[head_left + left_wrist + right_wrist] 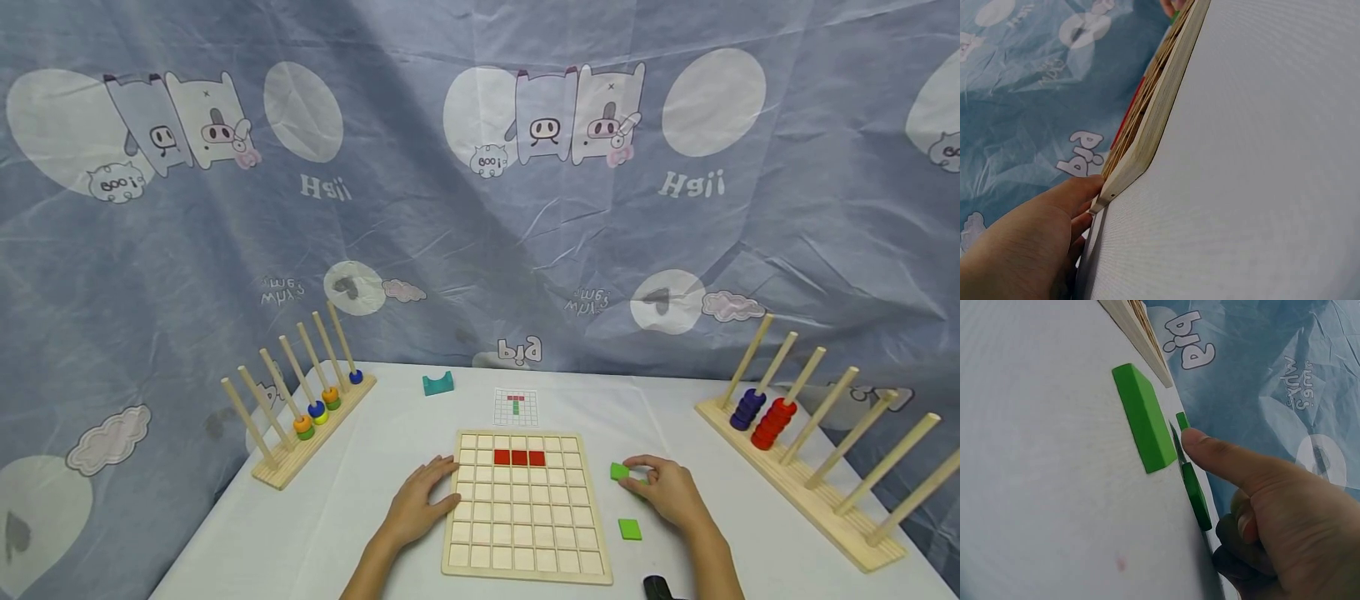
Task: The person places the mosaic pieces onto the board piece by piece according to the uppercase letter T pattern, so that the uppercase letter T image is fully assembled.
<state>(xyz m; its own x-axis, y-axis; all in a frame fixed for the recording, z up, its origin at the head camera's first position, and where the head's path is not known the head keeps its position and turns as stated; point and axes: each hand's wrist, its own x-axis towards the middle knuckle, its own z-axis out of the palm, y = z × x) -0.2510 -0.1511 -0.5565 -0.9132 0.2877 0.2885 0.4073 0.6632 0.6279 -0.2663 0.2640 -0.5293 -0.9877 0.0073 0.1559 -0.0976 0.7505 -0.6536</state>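
Observation:
My left hand (422, 504) rests at the left edge of a wooden grid board (525, 577), fingers on its far left side and thumb on the rim. In the left wrist view the thumb and fingers lie about the board's corner (1105, 199). Three red tiles (519, 457) fill neighbouring cells in the board's second row. To the right of the board, my right hand (669, 493) pinches a small green tile (618, 471) between thumb and index finger at the table. A second green tile (1196, 497) lies partly under this hand, and a third green tile (630, 529) lies nearer.
A small pattern card (516, 407) with a coloured T lies behind the board, beside a teal block (438, 383). Wooden peg racks with coloured beads stand left (281, 476) and right (870, 557). A black object (657, 587) shows at the front edge.

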